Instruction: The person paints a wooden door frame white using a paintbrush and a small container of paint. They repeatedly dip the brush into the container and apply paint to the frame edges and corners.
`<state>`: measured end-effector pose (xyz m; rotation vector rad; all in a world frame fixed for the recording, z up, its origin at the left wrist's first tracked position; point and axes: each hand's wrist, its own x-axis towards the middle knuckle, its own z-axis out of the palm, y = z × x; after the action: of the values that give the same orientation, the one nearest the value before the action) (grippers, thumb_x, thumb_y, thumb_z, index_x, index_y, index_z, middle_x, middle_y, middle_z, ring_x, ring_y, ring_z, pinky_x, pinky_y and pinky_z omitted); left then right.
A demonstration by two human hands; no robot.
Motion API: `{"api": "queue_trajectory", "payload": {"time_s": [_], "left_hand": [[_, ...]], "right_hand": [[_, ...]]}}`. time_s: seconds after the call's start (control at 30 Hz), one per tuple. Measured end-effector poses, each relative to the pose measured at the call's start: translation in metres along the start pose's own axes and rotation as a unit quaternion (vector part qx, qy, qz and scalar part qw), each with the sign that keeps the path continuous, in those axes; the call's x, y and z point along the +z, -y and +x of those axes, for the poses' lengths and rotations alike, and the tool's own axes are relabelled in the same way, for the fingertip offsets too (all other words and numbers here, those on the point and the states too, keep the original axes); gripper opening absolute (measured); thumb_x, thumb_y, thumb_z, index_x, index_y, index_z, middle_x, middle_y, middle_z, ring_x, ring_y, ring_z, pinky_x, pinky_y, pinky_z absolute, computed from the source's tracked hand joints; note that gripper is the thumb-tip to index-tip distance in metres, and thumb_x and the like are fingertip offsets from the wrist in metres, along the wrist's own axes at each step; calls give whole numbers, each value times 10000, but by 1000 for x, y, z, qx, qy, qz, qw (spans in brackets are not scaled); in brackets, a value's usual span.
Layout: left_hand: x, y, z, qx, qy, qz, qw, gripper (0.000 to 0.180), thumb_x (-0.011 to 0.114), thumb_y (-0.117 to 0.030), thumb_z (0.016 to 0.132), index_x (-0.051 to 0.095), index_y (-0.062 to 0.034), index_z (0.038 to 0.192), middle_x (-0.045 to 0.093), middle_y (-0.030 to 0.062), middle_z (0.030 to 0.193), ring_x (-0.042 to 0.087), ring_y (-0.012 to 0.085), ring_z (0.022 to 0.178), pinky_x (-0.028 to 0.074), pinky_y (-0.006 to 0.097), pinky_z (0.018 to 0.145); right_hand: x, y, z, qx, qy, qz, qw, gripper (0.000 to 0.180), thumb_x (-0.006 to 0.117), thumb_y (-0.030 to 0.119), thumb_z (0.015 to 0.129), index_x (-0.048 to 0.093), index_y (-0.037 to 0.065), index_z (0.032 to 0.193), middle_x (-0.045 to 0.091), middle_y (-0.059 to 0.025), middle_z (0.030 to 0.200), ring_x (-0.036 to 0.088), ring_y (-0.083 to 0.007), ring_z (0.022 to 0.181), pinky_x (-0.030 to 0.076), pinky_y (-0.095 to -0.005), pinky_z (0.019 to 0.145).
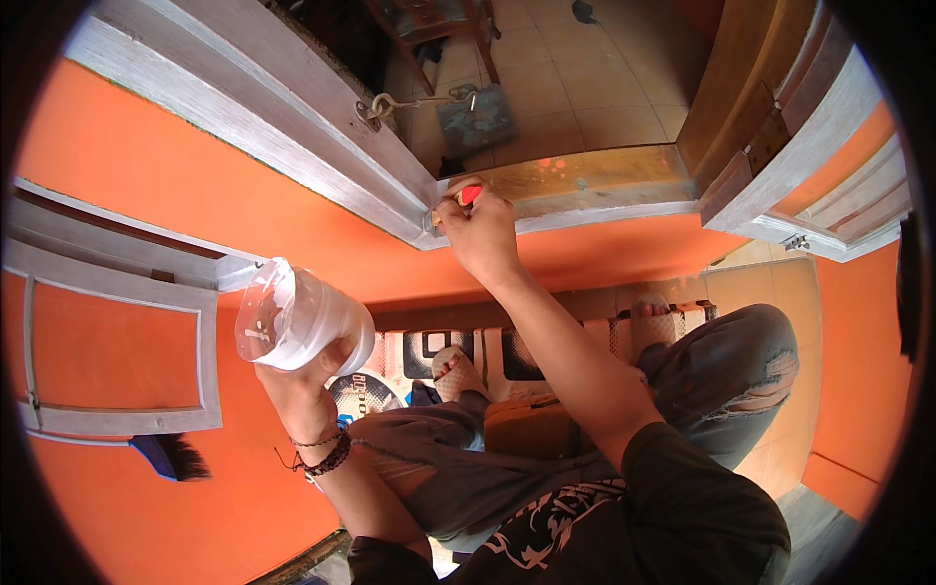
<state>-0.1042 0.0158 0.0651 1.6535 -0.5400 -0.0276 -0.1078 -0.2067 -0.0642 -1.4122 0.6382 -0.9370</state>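
Apparently the painting is well along: the whitish wooden frame [263, 125] at ten o'clock looks largely coated, while its dull lower corner [430, 225] at eleven seems unfinished. The right hand [480, 229] has its grip closed on a red-tipped brush handle [470, 195] there; the left hand [310, 382] curls round a clear plastic container of white paint [327, 320] at nine.
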Motion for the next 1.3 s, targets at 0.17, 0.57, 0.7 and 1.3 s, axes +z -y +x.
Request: {"api": "queue_trajectory", "payload": {"time_s": [0.17, 0.57, 0.7, 1.3], "left_hand": [[-2, 4, 1, 6, -11, 0, 1000, 972, 978, -254, 573, 502, -8, 1384, 600, 85, 1243, 578, 233, 1141, 472, 396, 989], [11, 2, 8, -5, 24, 4, 1000, 966, 947, -179, 579, 466, -10, 1400, 590, 96, 1256, 579, 243, 1146, 480, 405, 993], [11, 2, 5, -20, 13, -12, 1000, 971, 927, -126, 563, 457, -2, 1403, 581, 110, 1277, 579, 256, 1161, 488, 411, 1004], [60, 0, 7, -5, 112, -28, 993, 907, 948, -112, 555, 500, -12, 1338, 632, 106, 1238, 614, 226, 1156, 496, 391, 1017]], "right_hand": [[-13, 11, 4, 1, -14, -27, 1000, 74, 660, 66, 851, 621, 4, 865, 692, -178, 794, 692, -342, 737, 546, -403, 700], [-6, -5, 3, 12, 11, 22, 1000, 80, 665, 90, 883, 652, 15, 907, 703, -141, 788, 719, -289, 743, 563, -397, 718], [-31, 35, 8, 83, 17, 217, 972, 130, 633, 110, 954, 638, -11, 1001, 702, -128, 909, 727, -230, 771, 597, -329, 725], [-218, 204, 0, 84, 37, 243, 966, 167, 627, 95, 993, 639, -22, 1112, 687, -135, 1028, 735, -251, 885, 635, -351, 847]]}}
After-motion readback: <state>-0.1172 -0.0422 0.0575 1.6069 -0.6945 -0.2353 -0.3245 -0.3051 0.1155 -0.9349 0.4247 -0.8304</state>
